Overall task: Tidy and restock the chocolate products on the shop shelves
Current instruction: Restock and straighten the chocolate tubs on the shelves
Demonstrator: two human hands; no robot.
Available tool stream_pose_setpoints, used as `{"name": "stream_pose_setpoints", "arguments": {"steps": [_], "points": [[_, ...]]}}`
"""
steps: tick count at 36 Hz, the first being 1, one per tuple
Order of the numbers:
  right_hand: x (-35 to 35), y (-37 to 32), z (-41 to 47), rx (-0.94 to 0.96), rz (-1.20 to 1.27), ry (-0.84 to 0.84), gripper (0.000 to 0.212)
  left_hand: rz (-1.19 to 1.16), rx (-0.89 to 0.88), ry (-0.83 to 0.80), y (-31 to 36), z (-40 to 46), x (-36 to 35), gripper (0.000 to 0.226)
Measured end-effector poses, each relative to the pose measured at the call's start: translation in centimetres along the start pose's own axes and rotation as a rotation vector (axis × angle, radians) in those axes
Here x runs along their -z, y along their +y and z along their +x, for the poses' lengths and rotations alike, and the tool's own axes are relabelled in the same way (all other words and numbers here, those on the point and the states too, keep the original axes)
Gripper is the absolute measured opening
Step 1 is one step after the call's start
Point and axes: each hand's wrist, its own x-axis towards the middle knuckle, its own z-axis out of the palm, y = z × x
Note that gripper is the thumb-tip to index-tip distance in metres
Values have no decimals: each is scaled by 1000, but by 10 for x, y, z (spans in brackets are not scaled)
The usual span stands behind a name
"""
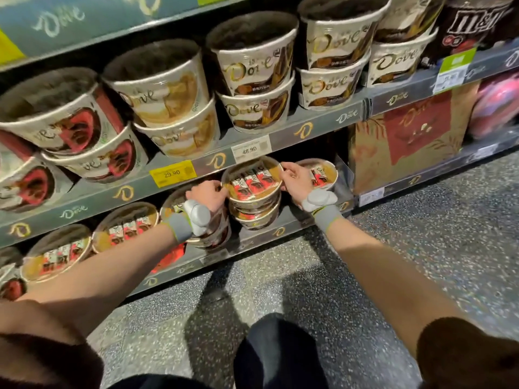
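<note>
on the lower shelf (295, 224), round glossy chocolate tub (252, 181), left hand (209, 193), right hand (295, 179) gripping rim

I see a speckled dark terrazzo floor (421, 248) under the shelving. A yellow price tag (172, 173) reads 29.90, a white price tag (250, 149) reads 48.90, and a green price tag (453, 69) sits farther right, its print blurred.

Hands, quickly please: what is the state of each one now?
Left hand: fingers curled on the left rim of the top tub of the stack.
Right hand: pinches the same tub's right rim.
</note>
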Motion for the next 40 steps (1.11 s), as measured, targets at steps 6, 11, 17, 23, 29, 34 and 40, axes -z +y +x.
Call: {"name": "stream_pose_setpoints", "arguments": {"steps": [6,11,17,23,29,34,40], "points": [[-4,7,7,-45,30,15,35,113,-43,34,-9,3,-11,42],[-7,12,3,-46,57,33,34,147,-80,27,-10,-3,-12,44],[-7,13,-4,-30,-39,59,36,29,-138,-11,-15,-14,-10,49],[-15,9,-27,-71,-127,148,46,-145,-222,-47,-39,-34,0,61],[-38,17,-88,-46,-296,137,12,-248,-159,61,-62,-74,21,27],[-82,25,-126,37,-396,-148,26,-272,-83,164,-112,-101,32,25],[-160,22,-165,101,-388,-389,27,-284,132,298,-200,-150,57,24]]}}
